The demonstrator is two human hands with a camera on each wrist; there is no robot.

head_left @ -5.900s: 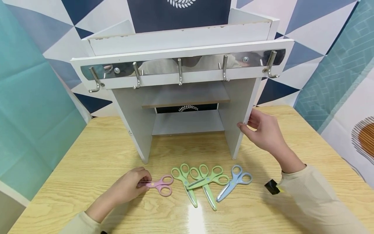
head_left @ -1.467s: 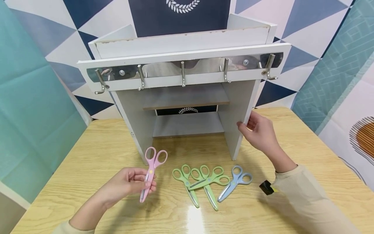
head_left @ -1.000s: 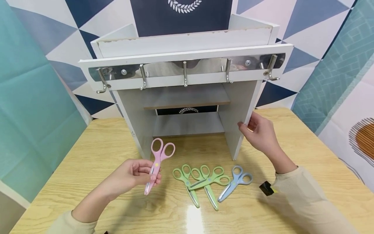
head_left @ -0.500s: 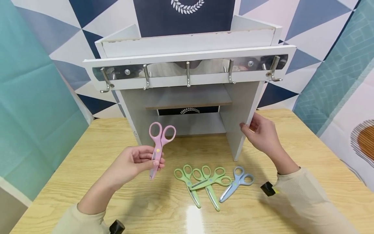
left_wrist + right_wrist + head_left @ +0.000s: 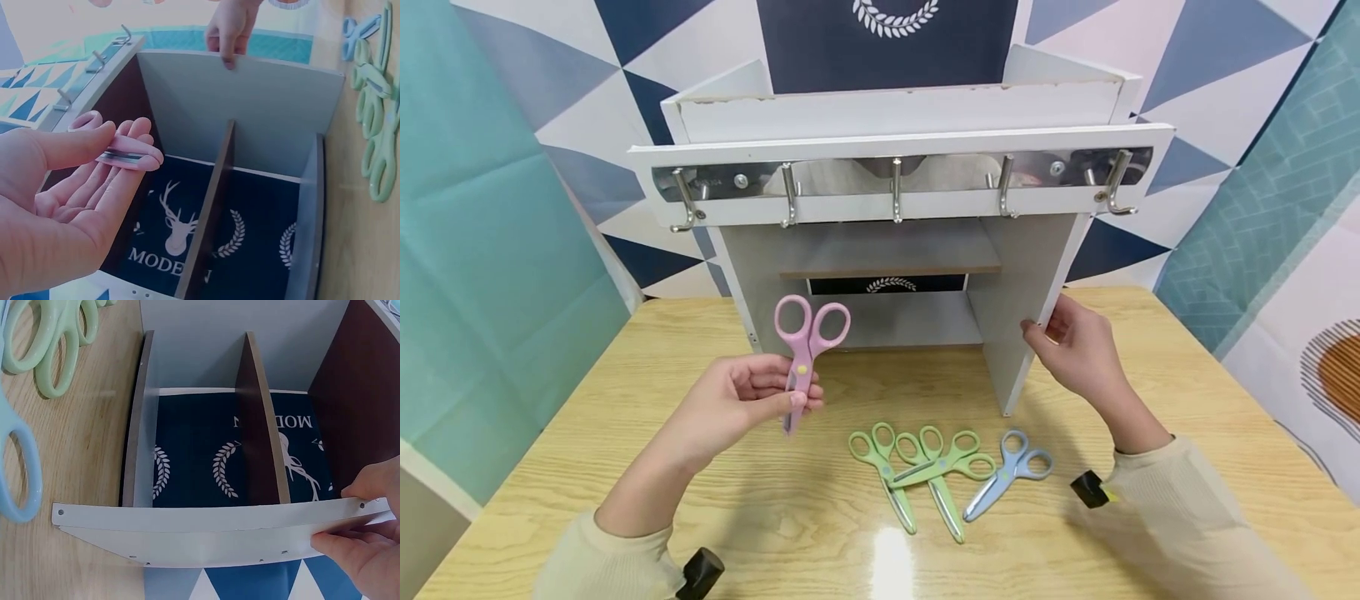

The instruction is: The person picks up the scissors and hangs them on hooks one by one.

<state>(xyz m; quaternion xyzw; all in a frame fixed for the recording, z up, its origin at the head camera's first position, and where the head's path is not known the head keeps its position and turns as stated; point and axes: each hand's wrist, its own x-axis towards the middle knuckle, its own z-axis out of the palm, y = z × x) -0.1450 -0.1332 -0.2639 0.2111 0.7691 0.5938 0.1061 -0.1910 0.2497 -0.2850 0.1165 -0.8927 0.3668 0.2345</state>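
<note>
My left hand [image 5: 737, 400] pinches a pair of pink scissors [image 5: 802, 367] by the blades, thumb in front and fingers behind. The handle loops point up, in front of the left side panel of a white shelf unit [image 5: 880, 112]. In the left wrist view the closed blade end of the pink scissors [image 5: 128, 153] shows beyond the thumb. My right hand [image 5: 1078, 346] grips the front edge of the unit's right side panel [image 5: 187, 519]. Along the unit's top front runs a metal strip with several hooks [image 5: 897, 190].
On the wooden table [image 5: 625, 400] before the unit lie several green scissors [image 5: 928, 475], partly overlapping, with blue scissors [image 5: 1009, 473] to their right. Two shelves, a middle shelf [image 5: 891, 250] and a lower shelf [image 5: 902, 321], span the unit. Patterned cloth hangs behind.
The left hand has taken the pink scissors from the table, turned their handles up and raised them toward the unit. The right hand stays on the side panel; the view has shifted slightly.
</note>
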